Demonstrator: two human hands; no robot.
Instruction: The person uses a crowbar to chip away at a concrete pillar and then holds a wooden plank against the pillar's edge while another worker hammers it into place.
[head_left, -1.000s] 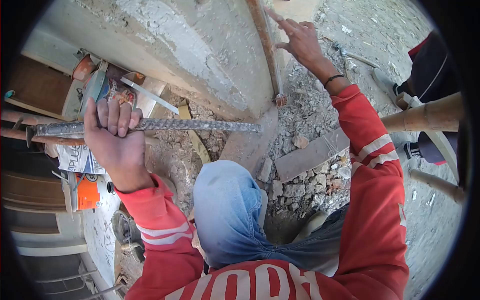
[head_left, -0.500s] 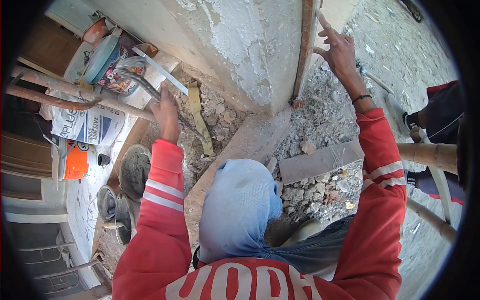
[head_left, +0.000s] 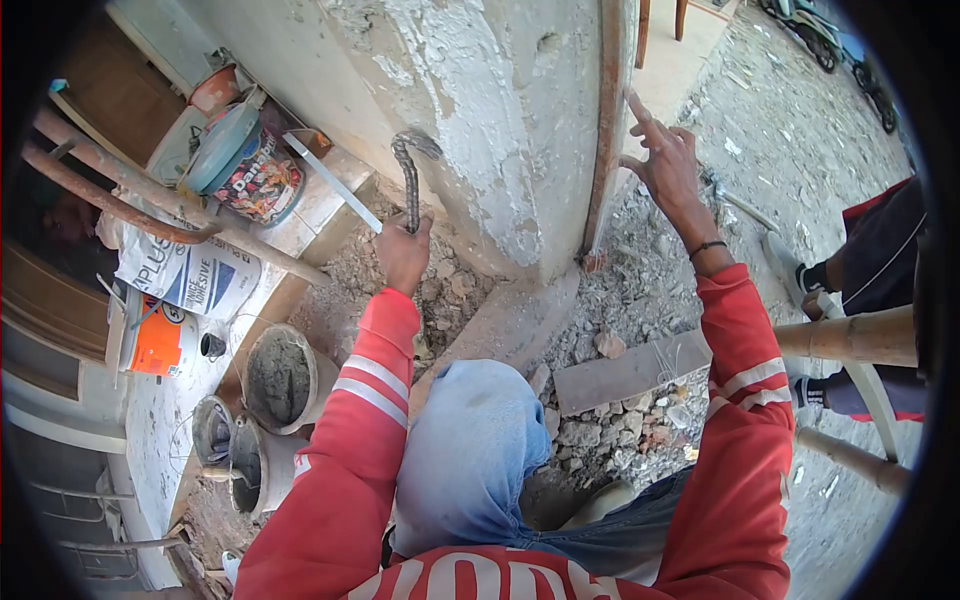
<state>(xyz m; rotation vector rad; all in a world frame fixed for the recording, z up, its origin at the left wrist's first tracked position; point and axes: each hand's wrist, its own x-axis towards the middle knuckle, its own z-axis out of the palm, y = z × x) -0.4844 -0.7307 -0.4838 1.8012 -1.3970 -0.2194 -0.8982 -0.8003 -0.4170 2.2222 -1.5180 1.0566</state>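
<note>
My left hand [head_left: 402, 258] is closed around a bent ribbed steel bar [head_left: 408, 180]. Its curved upper end reaches the patchy plastered column [head_left: 480, 110]; part of the lower end shows below my fist. My right hand [head_left: 664, 160] is raised at the column's right corner, beside an upright wooden strip [head_left: 606, 130]. Its index finger and thumb are stretched out toward the strip, and nothing shows in the palm.
Rubble [head_left: 610, 432] and a flat board [head_left: 630, 372] lie below. At left are a bucket of wet mortar [head_left: 325, 385], a paint pail [head_left: 262, 188] and an adhesive bag [head_left: 205, 270]. Another person's leg [head_left: 880, 250] stands at right near bamboo poles [head_left: 850, 340].
My left hand has swung right with the steel bar, bringing its bent end from beside the paint pail to the column. My right hand stays near the wooden strip, slightly lower in view.
</note>
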